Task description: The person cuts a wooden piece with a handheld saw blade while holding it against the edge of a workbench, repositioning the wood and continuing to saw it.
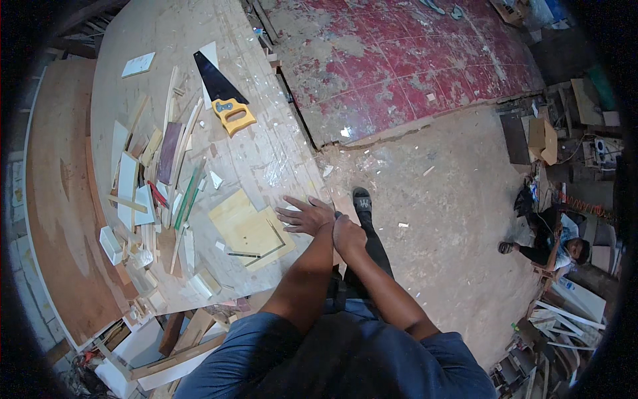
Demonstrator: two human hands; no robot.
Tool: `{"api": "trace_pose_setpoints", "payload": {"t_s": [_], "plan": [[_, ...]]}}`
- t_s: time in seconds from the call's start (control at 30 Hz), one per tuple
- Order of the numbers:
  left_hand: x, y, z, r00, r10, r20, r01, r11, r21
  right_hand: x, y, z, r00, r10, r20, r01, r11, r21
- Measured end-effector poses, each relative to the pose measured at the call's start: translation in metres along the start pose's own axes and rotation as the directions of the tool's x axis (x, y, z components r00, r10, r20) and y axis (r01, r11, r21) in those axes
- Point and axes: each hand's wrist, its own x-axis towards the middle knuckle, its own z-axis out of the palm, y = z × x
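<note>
My left hand [306,216] lies palm down with fingers spread on the worktable [262,153], near its right edge. My right hand [349,236] is closed just beside my left wrist, at that edge, on a dark object that I cannot make out. Left of my left hand is a square yellowish board [232,216], with thin dark pieces on it. A handsaw [236,120] with a yellow handle lies farther up the table. To the left are several wood strips and offcuts [171,153], some white, green, red or purple.
A long plywood sheet [60,199] runs along the left, with scrap boards [166,352] below. A worn red platform [412,60] is at the back, bordering the concrete floor [438,246]. Another person [561,246] sits at the right among stacked materials and boxes [539,139].
</note>
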Motion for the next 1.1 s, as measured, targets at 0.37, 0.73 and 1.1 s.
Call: {"api": "trace_pose_setpoints", "payload": {"t_s": [0.37, 0.73, 1.1], "plan": [[0.003, -0.001, 0.003, 1.000, -0.007, 0.013, 0.007, 0.999, 0.046, -0.002, -0.002, -0.009, 0.999, 0.016, 0.043, -0.018, 0.998, 0.064], [0.009, -0.011, 0.006, 0.999, -0.032, -0.018, 0.033, 0.997, 0.071, -0.018, -0.004, -0.004, 0.999, -0.022, 0.047, 0.019, 0.997, 0.074], [0.012, -0.013, 0.005, 0.999, -0.042, -0.034, 0.045, 0.995, 0.091, -0.017, -0.002, -0.003, 0.994, -0.102, 0.023, 0.102, 0.995, 0.019]]}}
